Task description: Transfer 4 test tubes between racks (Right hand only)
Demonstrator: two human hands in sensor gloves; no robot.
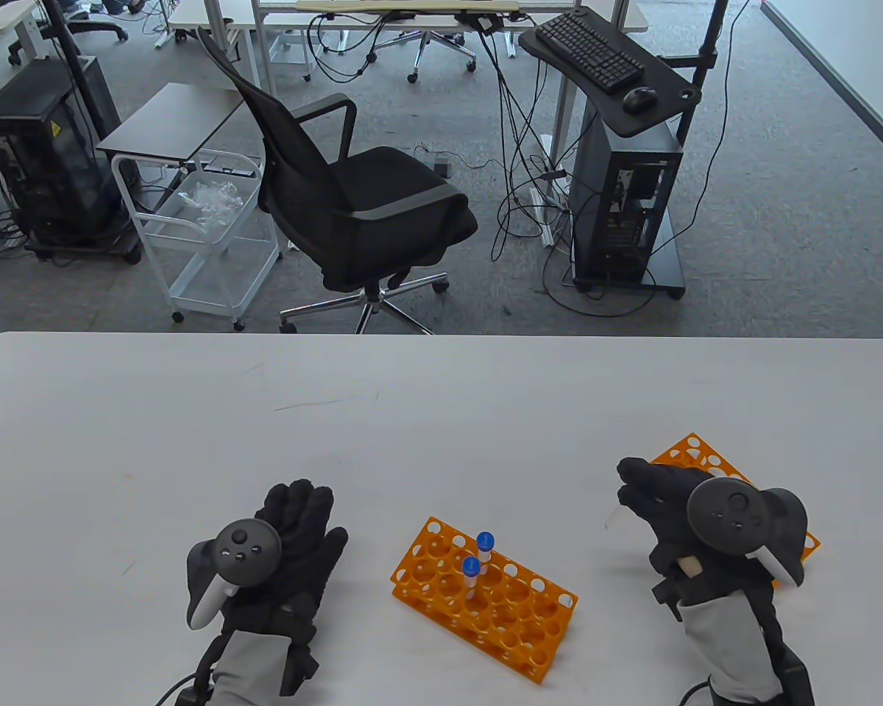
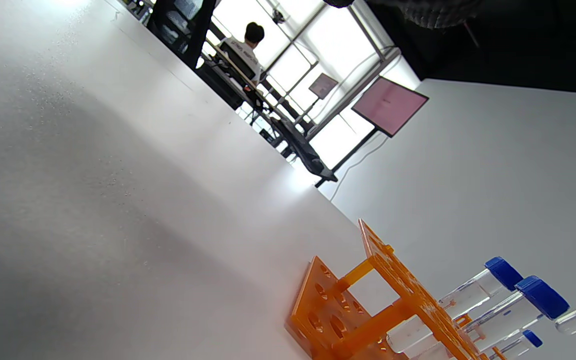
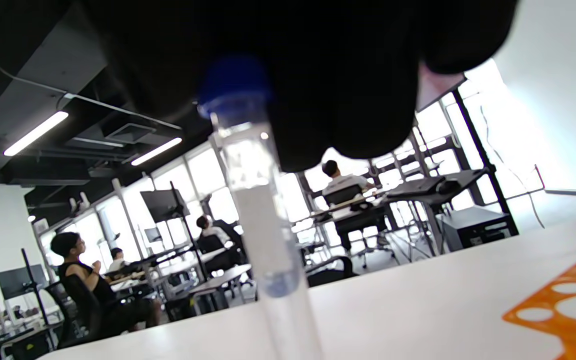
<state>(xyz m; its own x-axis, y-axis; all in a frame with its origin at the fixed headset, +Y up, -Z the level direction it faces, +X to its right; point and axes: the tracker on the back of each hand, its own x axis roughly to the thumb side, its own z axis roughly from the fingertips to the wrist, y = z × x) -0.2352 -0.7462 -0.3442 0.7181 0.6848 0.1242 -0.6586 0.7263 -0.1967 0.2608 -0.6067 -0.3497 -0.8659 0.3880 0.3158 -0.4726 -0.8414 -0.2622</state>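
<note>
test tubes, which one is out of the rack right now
The test tube gripped near its blue cap by the right hand, held above the table. The other two tubes stand upright in the centre orange rack.

Table cam high overhead; wrist cams low, sharing orange rack (image 1: 483, 588).

No words or numbers can be read on anything here; the small marks are too blurry.

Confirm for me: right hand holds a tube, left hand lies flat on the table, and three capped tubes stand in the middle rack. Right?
Not quite. The middle rack holds two blue-capped tubes, not three, as the table view shows. The rest stands: the right hand holds a tube, and the left hand lies flat on the table.
</note>
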